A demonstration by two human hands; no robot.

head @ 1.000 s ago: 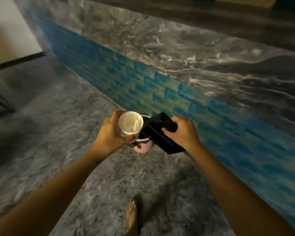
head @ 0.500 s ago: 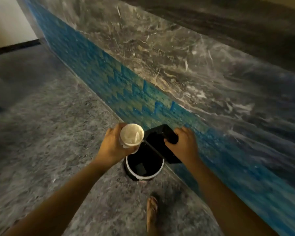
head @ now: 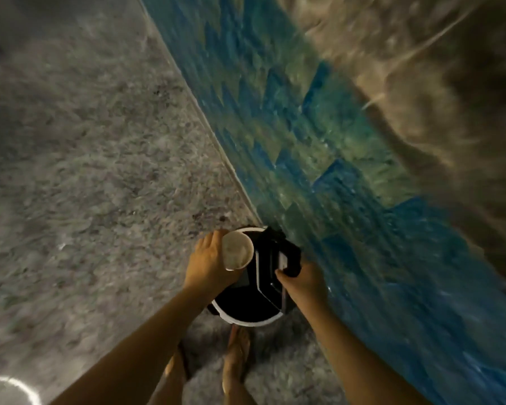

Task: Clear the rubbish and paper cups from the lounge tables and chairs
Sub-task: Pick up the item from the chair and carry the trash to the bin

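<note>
Looks matt on the small off-white paper cup (head: 237,254); smooth and faintly glossy on the flat black plastic tray (head: 269,258); smooth on the white plastic rim of the round black bin (head: 247,322). Reads as polished speckled grey stone floor (head: 85,171), glazed blue-green wall tiles (head: 319,147), veined grey-brown marble ledge (head: 450,97).

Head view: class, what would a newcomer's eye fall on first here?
The pale paper cup stands out, gripped by the left hand just above the open black bin on the floor at lower centre. Beside it the right hand holds a flat black object over the bin's rim, and a blue tiled band runs diagonally along the right-hand wall.
</note>
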